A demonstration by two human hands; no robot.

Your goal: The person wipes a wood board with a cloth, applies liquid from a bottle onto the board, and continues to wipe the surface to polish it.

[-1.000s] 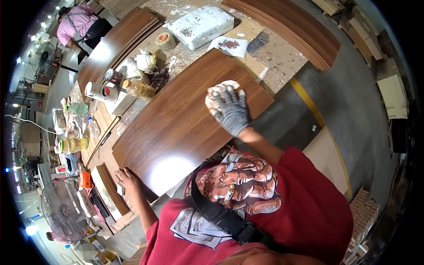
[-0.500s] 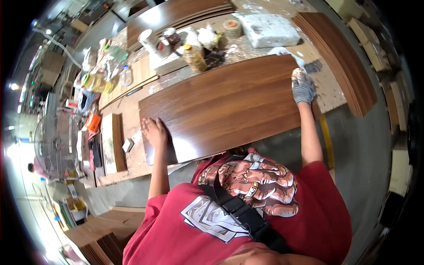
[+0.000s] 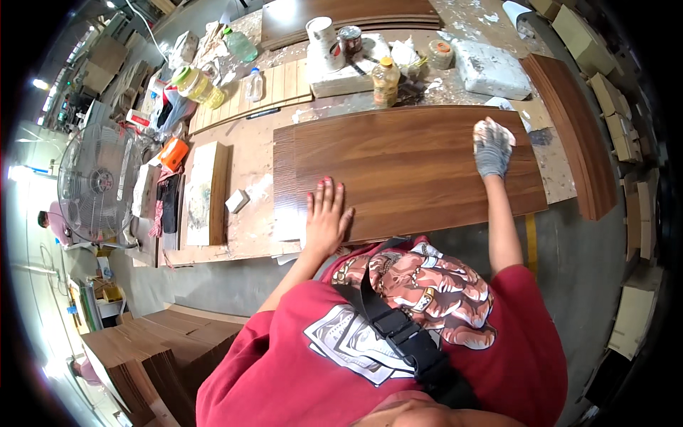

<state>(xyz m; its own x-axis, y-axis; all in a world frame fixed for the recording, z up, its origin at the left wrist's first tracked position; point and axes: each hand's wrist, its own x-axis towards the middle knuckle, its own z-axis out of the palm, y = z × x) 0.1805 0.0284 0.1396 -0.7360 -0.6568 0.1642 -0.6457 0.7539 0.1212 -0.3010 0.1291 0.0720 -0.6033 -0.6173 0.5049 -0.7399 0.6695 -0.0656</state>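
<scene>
A long dark brown wood-grain board (image 3: 405, 171) lies flat on the worktable in front of me. My left hand (image 3: 327, 219) is bare and rests palm down on the board's near left part, fingers stretched out. On the right part of the board, my right hand (image 3: 492, 151) wears a grey knit glove. Its fingers press a crumpled, stained whitish rag (image 3: 496, 129) against the surface; the fingertips are partly hidden by it.
Behind the board stand a bottle with a yellow cap (image 3: 386, 82), a white can (image 3: 324, 44) and a plastic-wrapped white block (image 3: 491, 69). Curved brown panels (image 3: 573, 135) are stacked at right. A wooden block (image 3: 206, 192) and a caged fan (image 3: 99, 181) are at left.
The view has swung left. My left hand has shifted from the board's left edge inward onto its face. The gloved right hand has moved in from the right edge.
</scene>
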